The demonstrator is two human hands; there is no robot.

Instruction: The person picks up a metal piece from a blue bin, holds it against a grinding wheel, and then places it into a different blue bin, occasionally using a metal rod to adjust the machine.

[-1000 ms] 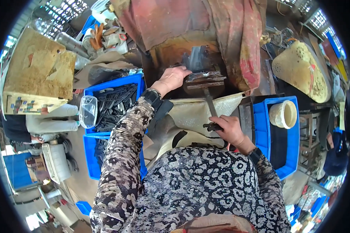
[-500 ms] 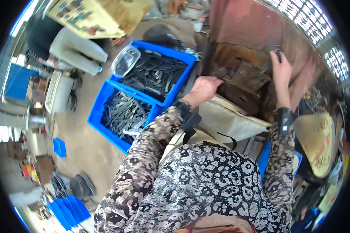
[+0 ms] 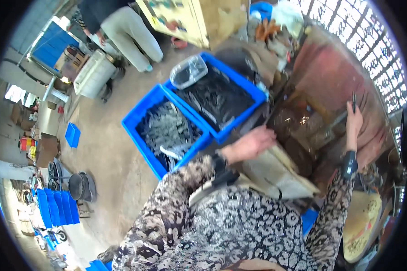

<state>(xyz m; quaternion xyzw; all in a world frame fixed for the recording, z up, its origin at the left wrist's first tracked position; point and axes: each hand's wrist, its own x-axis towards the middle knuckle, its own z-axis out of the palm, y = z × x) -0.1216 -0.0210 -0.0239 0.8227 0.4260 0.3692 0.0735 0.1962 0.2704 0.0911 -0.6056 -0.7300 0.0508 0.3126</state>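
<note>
My right hand (image 3: 355, 121) is raised at the right, in front of a reddish-brown sheet (image 3: 332, 67). Its fingers are closed round a slim dark two-pronged piece (image 3: 354, 102) that points upward. My left hand (image 3: 253, 143) reaches over the near edge of a brown, grimy machine recess (image 3: 298, 135), its fingers bunched together. Motion blurs the fingertips, and whatever they grip, if anything, does not show. Between the hands, a few bright orange specks (image 3: 304, 119) glow inside the recess. A pale padded board (image 3: 280, 174) slants between the recess and my body.
Two blue bins (image 3: 142, 106) stand to my left, full of thin dark metal pieces (image 3: 167, 131); a clear plastic tub (image 3: 188, 72) rests on the far bin. A person in light trousers (image 3: 129, 34) stands beyond. A yellowish stool seat (image 3: 362, 226) is at my right.
The view has swung, so the bins appear farther right. My right hand still holds the dark piece upright, and orange specks now show in the recess. My left hand stays at its edge.
</note>
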